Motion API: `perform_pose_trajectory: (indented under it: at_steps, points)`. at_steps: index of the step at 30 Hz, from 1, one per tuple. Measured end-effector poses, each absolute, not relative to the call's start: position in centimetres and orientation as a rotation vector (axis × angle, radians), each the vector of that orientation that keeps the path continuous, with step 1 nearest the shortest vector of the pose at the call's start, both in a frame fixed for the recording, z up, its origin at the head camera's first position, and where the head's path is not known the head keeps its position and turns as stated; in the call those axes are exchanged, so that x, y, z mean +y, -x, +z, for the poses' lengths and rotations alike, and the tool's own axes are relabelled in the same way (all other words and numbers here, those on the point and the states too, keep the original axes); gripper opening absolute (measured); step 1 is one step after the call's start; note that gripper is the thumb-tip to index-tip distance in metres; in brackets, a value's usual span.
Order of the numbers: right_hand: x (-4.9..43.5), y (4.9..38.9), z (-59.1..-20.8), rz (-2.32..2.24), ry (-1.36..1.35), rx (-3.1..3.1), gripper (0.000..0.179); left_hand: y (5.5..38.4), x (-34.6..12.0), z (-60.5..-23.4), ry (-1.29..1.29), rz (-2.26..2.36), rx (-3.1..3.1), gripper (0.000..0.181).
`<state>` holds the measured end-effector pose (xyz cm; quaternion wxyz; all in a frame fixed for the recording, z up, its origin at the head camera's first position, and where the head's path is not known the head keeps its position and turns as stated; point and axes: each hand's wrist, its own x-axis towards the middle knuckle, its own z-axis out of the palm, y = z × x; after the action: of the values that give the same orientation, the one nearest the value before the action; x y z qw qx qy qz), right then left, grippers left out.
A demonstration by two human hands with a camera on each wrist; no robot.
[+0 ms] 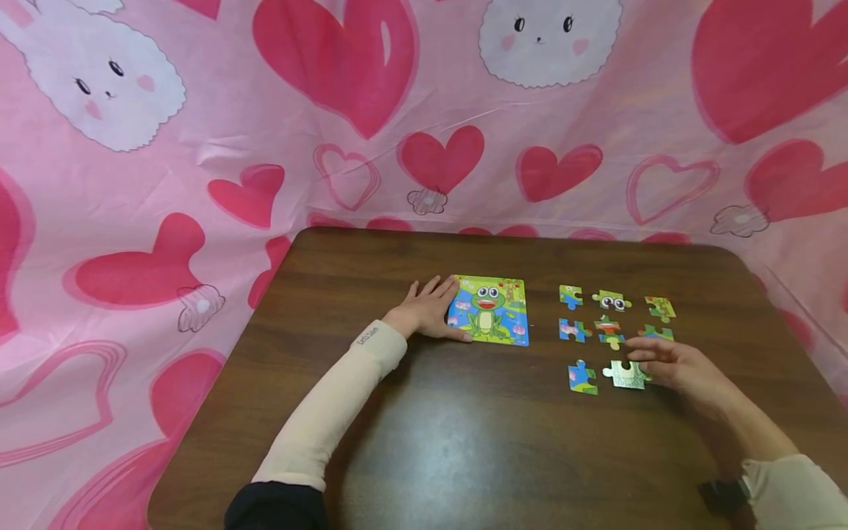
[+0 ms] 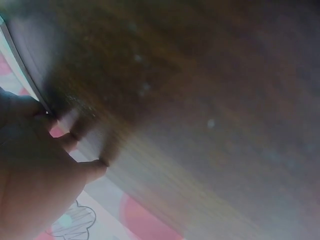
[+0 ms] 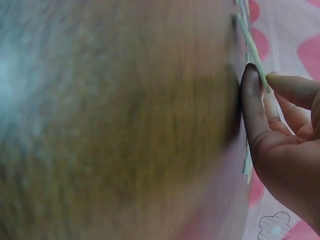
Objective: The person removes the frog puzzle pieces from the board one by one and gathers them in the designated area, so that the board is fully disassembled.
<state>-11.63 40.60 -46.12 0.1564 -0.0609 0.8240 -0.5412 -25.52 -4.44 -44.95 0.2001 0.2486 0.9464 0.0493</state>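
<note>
My left hand lies with fingers spread at the left edge of a square frog picture board, its fingertips and thumb touching that edge. In the left wrist view only the hand and the tabletop show, not the board. My right hand pinches a jigsaw puzzle piece between thumb and fingers. The right wrist view shows the held piece edge-on, tilted. Around it lie other jigsaw pieces, such as the frog-eyes piece, the mouth piece and a blue-green corner piece.
The loose pieces sit in rough rows right of the board, including a left-edge piece and a tree piece. Everything rests on a dark brown wooden table. A pink heart-print cloth hangs behind it.
</note>
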Motion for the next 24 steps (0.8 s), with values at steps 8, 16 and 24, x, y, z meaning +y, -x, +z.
perform_pose_trajectory:
  at_steps: [8,16,24]
  points:
    - [40.2,11.7,-45.8,-1.377,0.240,2.523,0.038,25.4,-4.5,-44.8,-0.706,0.147,2.644,0.120]
    - [39.5,12.0,-45.0,-1.246,0.220,2.584,0.038,25.4,-4.4,-44.7,-0.696,0.138,2.640,0.120]
    - [39.7,12.4,-44.9,-1.267,0.186,2.540,0.041,25.4,-4.5,-44.8,-0.699,0.135,2.641,0.121]
